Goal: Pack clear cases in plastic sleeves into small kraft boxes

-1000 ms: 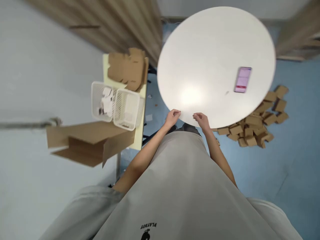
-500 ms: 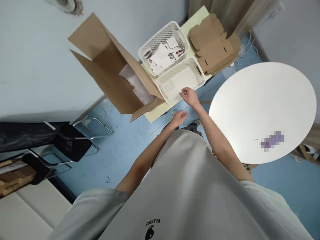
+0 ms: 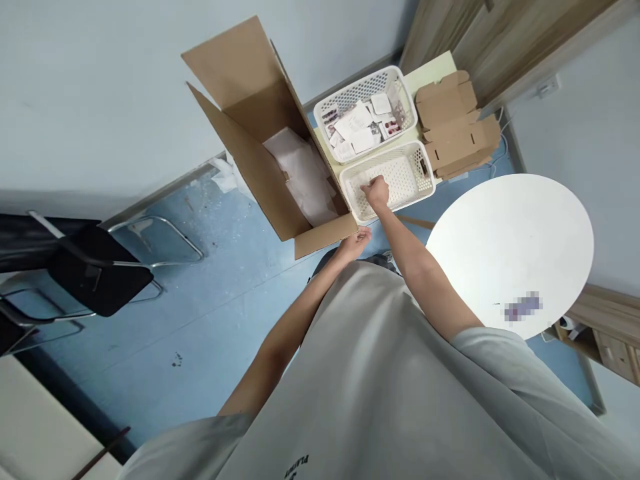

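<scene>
My right hand [image 3: 377, 192] reaches down into the nearer white plastic basket [image 3: 429, 191]. Its thumb and fingers are pressed together by a pale, flat square piece [image 3: 357, 181] on the basket's floor; what is between the fingertips, if anything, is too small to make out. Just in front of that basket, by the corner flap of the large open cardboard box [image 3: 320, 239], hangs my left hand [image 3: 354, 245], fingers loosely stretched and holding nothing. Crumpled white sheets [image 3: 305, 177] lie inside the box.
Behind the nearer basket, another white basket [image 3: 320, 115] holds small cards and packets. Flattened cardboard boxes [image 3: 453, 127] lie on the pale yellow table [image 3: 434, 72]. A round white table [image 3: 515, 247] stands at right, with a blurred purple item [image 3: 524, 307]. Black folding chairs [image 3: 103, 267] are at left.
My right hand has gone from above the basket's front rim down into it, its fingers at the pale square. My left hand stays low in front, closer to the box flap. The view has shifted.
</scene>
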Demonstrator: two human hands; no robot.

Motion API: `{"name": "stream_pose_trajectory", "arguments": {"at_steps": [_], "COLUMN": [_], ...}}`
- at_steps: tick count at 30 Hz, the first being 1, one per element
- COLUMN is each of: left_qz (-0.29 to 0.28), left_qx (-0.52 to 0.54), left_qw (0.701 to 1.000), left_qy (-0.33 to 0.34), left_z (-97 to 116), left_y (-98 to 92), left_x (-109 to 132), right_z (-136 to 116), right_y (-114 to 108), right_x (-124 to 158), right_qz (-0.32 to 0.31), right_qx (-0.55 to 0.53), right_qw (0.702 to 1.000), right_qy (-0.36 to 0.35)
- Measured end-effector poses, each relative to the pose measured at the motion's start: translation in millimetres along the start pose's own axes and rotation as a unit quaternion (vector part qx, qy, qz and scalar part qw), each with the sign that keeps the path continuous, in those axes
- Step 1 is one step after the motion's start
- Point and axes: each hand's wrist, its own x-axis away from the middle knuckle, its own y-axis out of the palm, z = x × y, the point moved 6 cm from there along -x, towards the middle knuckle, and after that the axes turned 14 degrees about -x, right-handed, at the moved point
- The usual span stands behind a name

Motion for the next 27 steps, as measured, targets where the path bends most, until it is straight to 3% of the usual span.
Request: {"name": "stream_pose_trajectory", "arguments": {"at_steps": [3, 6, 10, 13, 17, 23, 27], "left_qz": [-0.050, -0.121, -0.219, -0.281, -0.342, -0.368, -0.367], "left_qx": [0.111, 0.259, 0.294, 0.231, 0.132, 0.004, -0.039], "left_qw": [0.992, 0.958, 0.930, 0.930, 0.925, 0.920, 0.919], "left_qy": [-0.030, -0.037, -0.010, 0.040, 0.098, 0.134, 0.139], "left_z": [29, 72, 118, 133, 137, 141, 141], "left_y": [20.8, 46.1, 87.9, 127.5, 184.0, 258.9, 295.0], "left_x": [-6, -9, -3, 4, 10, 15, 22], "right_z": [-4, 8, 41, 62, 91, 150, 185], "right_y": [-52, -118, -189, -229, -271, -315, -335], "right_x": [34, 96, 179, 215, 239, 253, 254], "right_qz": [0.019, 0.062, 0.124, 0.156, 0.168, 0.131, 0.112], "right_qx": [-0.068, -0.127, -0.141, -0.145, -0.206, -0.385, -0.455], "right_qw": [0.992, 0.963, 0.940, 0.934, 0.928, 0.899, 0.878], "right_qy": [-0.107, -0.228, -0.284, -0.287, -0.262, -0.163, -0.100]}}
